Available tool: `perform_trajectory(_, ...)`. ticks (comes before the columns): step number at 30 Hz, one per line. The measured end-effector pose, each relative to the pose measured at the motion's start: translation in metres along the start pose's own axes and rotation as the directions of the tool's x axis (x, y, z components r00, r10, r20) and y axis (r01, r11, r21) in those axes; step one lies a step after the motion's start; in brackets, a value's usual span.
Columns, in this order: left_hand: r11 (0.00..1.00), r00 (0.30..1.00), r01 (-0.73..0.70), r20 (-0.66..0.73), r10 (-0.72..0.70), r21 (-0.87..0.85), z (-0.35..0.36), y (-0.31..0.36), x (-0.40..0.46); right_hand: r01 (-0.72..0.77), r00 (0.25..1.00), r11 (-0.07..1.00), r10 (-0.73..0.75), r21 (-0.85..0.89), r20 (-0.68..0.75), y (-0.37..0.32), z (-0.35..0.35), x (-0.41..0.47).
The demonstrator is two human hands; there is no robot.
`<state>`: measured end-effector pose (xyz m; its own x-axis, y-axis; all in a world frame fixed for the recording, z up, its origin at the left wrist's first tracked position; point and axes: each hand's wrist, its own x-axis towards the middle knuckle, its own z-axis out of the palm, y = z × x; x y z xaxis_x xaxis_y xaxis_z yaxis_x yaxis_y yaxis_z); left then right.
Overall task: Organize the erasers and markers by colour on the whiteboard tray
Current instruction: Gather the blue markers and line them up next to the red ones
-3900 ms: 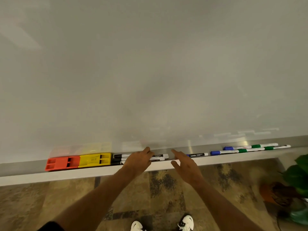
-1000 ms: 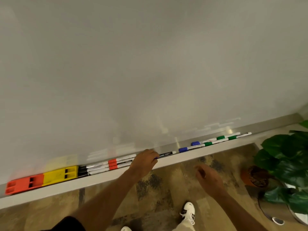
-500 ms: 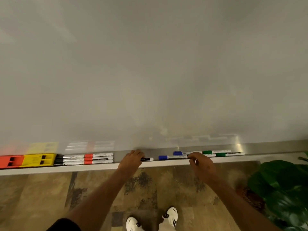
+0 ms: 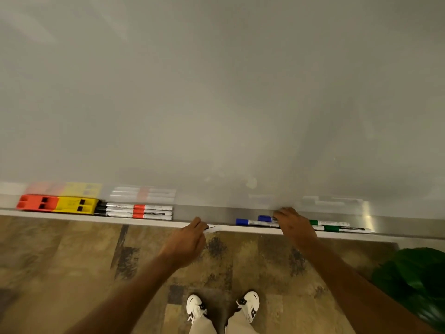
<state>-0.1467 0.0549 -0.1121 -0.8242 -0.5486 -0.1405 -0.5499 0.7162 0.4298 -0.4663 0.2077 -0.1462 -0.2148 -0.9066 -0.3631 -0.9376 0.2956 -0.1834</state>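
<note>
**Sorting markers on the tray**

Left hand (image 4: 186,242) pinches one marker (image 4: 212,228), axis 9-to-3. Right hand (image 4: 295,227) covers the blue markers (image 4: 255,222); grip unclear. Two erasers (image 4: 57,204), three red markers (image 4: 138,210), two green markers (image 4: 342,226) lie lengthwise on the tray (image 4: 72,218).

A mottled tan and brown patterned floor (image 4: 72,256) lies below, with a dark green leafy plant (image 4: 414,280) at right.
</note>
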Motion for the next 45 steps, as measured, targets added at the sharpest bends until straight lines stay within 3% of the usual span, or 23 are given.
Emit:
perform_trajectory(7,1.000,1.000,0.005,0.011,-0.005,-0.005,0.003,0.017,-0.001,0.114,0.990,0.988,-0.122,-0.101,-0.068,0.009,0.008,-0.002)
perform_trajectory(11,1.000,0.998,0.003,0.058,-0.004,0.020,0.011,0.037,0.028,0.130,0.966,0.975,-0.165,-0.179,-0.197,0.015,-0.001,-0.013)
perform_trajectory(14,0.996,0.993,0.018,0.117,-0.028,0.082,0.020,0.055,0.061,0.145,0.943,0.980,-0.178,-0.135,-0.281,0.022,-0.007,-0.029)
perform_trajectory(19,0.987,0.971,0.006,0.236,-0.043,0.158,0.042,0.078,0.100,0.005,0.950,0.978,0.061,0.210,-0.305,0.038,-0.001,-0.067)
perform_trajectory(23,0.968,0.953,-0.030,0.299,-0.048,0.251,0.052,0.081,0.111,-0.126,0.958,0.963,0.180,0.239,-0.222,0.053,0.008,-0.092)
perform_trajectory(27,0.974,0.946,-0.040,0.324,-0.035,0.221,0.047,0.076,0.115,-0.185,0.948,0.941,0.247,0.284,-0.200,0.054,0.010,-0.102)
perform_trajectory(31,0.977,0.959,-0.048,0.284,-0.013,0.206,0.032,0.062,0.106,-0.158,0.920,0.916,0.273,0.368,-0.283,0.036,-0.001,-0.089)
perform_trajectory(37,0.988,0.979,0.003,0.202,-0.035,0.156,-0.001,0.006,0.055,0.091,0.856,0.921,0.121,0.378,-0.502,-0.031,-0.018,-0.045)
perform_trajectory(45,0.983,0.992,0.118,0.023,-0.122,0.141,-0.060,-0.116,-0.017,0.195,0.873,0.957,-0.069,0.216,-0.482,-0.137,-0.014,0.021)
